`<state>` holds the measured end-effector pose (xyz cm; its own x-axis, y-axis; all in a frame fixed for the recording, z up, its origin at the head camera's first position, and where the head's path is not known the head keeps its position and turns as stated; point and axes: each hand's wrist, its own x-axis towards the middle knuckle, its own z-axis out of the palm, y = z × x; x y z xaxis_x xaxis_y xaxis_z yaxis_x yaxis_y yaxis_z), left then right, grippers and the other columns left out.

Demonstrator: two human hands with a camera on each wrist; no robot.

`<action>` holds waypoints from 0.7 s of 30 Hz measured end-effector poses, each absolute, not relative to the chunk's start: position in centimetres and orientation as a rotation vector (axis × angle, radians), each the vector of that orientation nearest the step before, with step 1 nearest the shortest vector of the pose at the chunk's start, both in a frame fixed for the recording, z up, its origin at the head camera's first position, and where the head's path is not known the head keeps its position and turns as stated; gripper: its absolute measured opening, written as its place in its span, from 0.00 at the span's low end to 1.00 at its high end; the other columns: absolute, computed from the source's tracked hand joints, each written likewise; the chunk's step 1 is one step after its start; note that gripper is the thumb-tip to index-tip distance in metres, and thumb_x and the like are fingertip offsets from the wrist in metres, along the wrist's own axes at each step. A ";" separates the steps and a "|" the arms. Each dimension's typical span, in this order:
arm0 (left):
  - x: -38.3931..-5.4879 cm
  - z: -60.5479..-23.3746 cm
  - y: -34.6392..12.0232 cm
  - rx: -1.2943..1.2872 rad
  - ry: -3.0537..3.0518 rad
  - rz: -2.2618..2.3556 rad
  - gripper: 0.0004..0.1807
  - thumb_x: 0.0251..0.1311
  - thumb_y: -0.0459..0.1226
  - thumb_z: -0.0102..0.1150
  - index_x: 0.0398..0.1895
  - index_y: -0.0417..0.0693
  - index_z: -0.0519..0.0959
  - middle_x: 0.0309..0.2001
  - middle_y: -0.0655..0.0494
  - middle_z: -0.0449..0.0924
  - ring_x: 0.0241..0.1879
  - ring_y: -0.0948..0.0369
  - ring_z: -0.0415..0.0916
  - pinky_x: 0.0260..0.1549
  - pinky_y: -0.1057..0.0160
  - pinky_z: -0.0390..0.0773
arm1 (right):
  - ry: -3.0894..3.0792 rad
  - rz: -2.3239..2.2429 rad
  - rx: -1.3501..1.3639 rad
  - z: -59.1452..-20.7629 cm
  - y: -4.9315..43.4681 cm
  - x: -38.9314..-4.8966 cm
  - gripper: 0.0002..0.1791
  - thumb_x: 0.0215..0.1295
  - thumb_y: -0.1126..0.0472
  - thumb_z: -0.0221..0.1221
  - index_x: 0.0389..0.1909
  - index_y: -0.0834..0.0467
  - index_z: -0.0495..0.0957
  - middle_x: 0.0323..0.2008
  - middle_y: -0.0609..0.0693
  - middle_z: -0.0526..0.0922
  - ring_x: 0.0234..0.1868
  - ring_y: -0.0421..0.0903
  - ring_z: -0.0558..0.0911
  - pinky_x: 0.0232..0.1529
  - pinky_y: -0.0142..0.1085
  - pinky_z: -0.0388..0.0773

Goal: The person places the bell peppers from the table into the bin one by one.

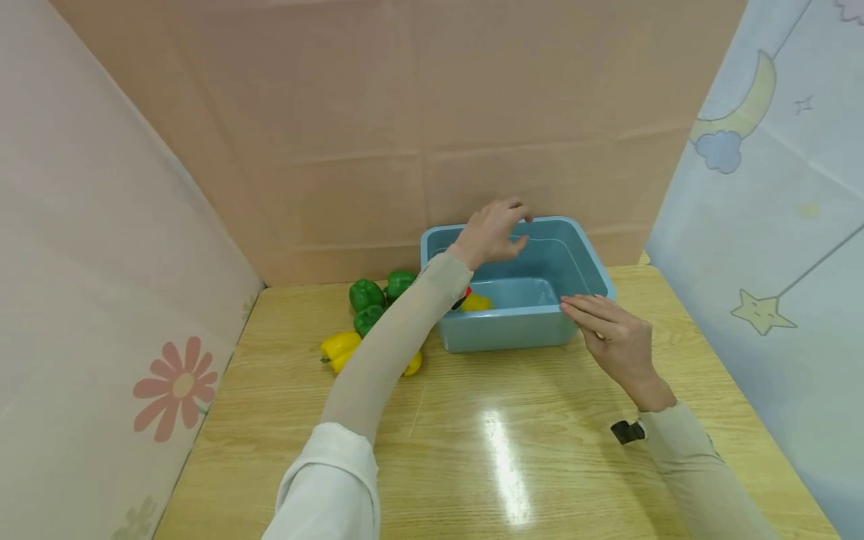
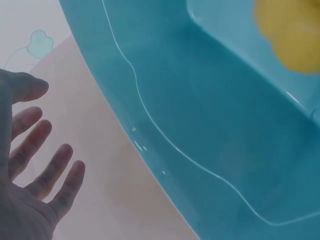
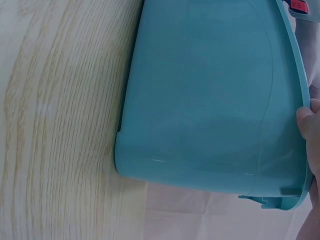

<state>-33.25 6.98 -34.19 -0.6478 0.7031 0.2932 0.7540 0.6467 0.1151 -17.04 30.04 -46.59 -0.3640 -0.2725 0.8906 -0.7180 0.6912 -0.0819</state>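
Observation:
A blue plastic tub (image 1: 506,330) stands on the wooden table, with something yellow, likely a bell pepper (image 1: 476,302), on its floor. Over the tub's far left part reaches my left hand (image 1: 493,231). Its fingers are spread and loosely bent, and the left wrist view shows that hand (image 2: 37,185) holding nothing. My right hand (image 1: 614,334) grips the tub's rim near the front right corner. In the right wrist view, its thumb (image 3: 304,121) lies against the outer side of the rim; the other fingers are mostly hidden behind it.
Left of the tub lie several green bell peppers (image 1: 366,295) and yellow bell peppers (image 1: 340,346), partly hidden by my left forearm. Behind the tub hangs a brown backdrop (image 1: 337,150). Patterned panels flank the table (image 1: 445,450).

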 end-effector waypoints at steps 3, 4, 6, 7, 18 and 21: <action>-33.3 -34.1 6.7 -1.182 -2.645 -0.328 0.18 0.74 0.49 0.61 0.62 0.56 0.81 0.62 0.58 0.78 0.59 0.57 0.78 0.51 0.60 0.84 | -1.938 0.591 0.769 -46.6 30.0 -17.1 0.11 0.77 0.63 0.62 0.52 0.59 0.91 0.50 0.56 0.92 0.44 0.63 0.91 0.73 0.32 0.71; -33.3 -34.0 6.7 -1.179 -2.650 -0.321 0.18 0.75 0.49 0.61 0.62 0.57 0.81 0.62 0.58 0.78 0.59 0.58 0.78 0.51 0.60 0.85 | -1.935 0.593 0.769 -46.6 30.0 -17.1 0.11 0.78 0.63 0.62 0.51 0.59 0.91 0.50 0.56 0.92 0.44 0.63 0.91 0.73 0.32 0.71; -33.2 -33.8 6.5 -1.180 -2.656 -0.319 0.18 0.75 0.49 0.60 0.63 0.57 0.81 0.62 0.58 0.78 0.59 0.57 0.78 0.50 0.60 0.85 | -1.933 0.593 0.767 -46.6 30.0 -17.1 0.12 0.79 0.62 0.61 0.52 0.59 0.91 0.50 0.56 0.92 0.44 0.63 0.91 0.73 0.32 0.71; -33.2 -33.6 6.4 -1.182 -2.659 -0.315 0.18 0.75 0.49 0.61 0.63 0.57 0.81 0.62 0.58 0.78 0.59 0.57 0.78 0.51 0.60 0.85 | -1.929 0.596 0.765 -46.6 30.0 -17.2 0.12 0.79 0.61 0.61 0.51 0.59 0.91 0.50 0.56 0.92 0.43 0.63 0.91 0.73 0.32 0.72; -32.5 -32.3 4.8 -1.116 -2.651 -0.155 0.20 0.74 0.54 0.61 0.64 0.62 0.80 0.64 0.61 0.79 0.60 0.55 0.78 0.58 0.56 0.82 | -1.910 0.617 0.757 -46.6 29.6 -17.9 0.11 0.73 0.66 0.65 0.50 0.58 0.92 0.49 0.54 0.93 0.42 0.62 0.91 0.73 0.32 0.72; -32.3 -32.2 4.4 -1.101 -2.644 -0.134 0.21 0.73 0.54 0.61 0.64 0.62 0.80 0.65 0.61 0.78 0.62 0.54 0.77 0.61 0.54 0.80 | -1.907 0.618 0.762 -46.7 29.4 -18.1 0.11 0.72 0.67 0.66 0.51 0.58 0.92 0.49 0.55 0.93 0.42 0.63 0.91 0.73 0.32 0.72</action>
